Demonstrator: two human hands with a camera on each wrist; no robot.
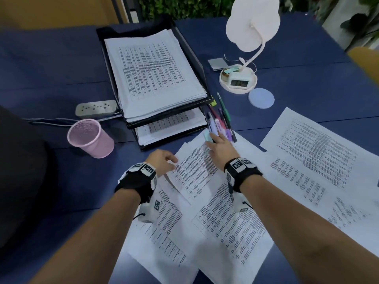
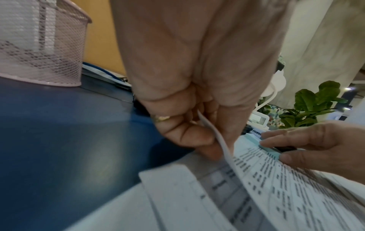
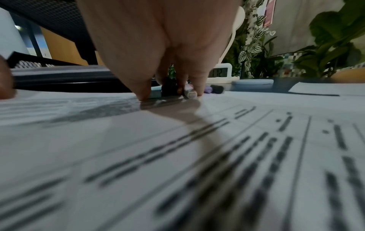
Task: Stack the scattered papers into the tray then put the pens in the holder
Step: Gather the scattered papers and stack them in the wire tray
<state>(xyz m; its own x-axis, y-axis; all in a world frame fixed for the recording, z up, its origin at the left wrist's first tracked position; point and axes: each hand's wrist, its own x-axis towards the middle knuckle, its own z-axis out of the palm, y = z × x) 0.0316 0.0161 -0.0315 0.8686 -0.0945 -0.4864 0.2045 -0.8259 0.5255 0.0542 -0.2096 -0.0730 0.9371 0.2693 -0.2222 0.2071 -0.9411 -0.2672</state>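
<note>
Printed papers lie scattered on the blue table (image 1: pixel 51 64), one large sheet (image 1: pixel 315 140) at the right and others (image 1: pixel 225 222) under my forearms. My left hand (image 1: pixel 173 161) pinches the left edge of one sheet (image 1: pixel 192 169); the left wrist view shows its fingers (image 2: pixel 189 137) curled on that lifted edge. My right hand (image 1: pixel 214 139) reaches onto the near ends of a bunch of pens (image 1: pixel 221 119), thumb and fingers closing around a teal marker (image 2: pixel 254 140) and a black pen (image 3: pixel 168 89). The black tray (image 1: pixel 194 56) holds a paper stack (image 1: pixel 151 70). The pink mesh holder (image 1: pixel 90 138) stands empty.
A white desk lamp (image 1: pixel 252 23) with a clock (image 1: pixel 239 79) in its base stands beyond the pens, and a blue coaster (image 1: pixel 261 98) lies next to it. A power strip (image 1: pixel 96 108) sits left of the tray. A dark rounded object (image 1: pixel 20 171) fills the left edge.
</note>
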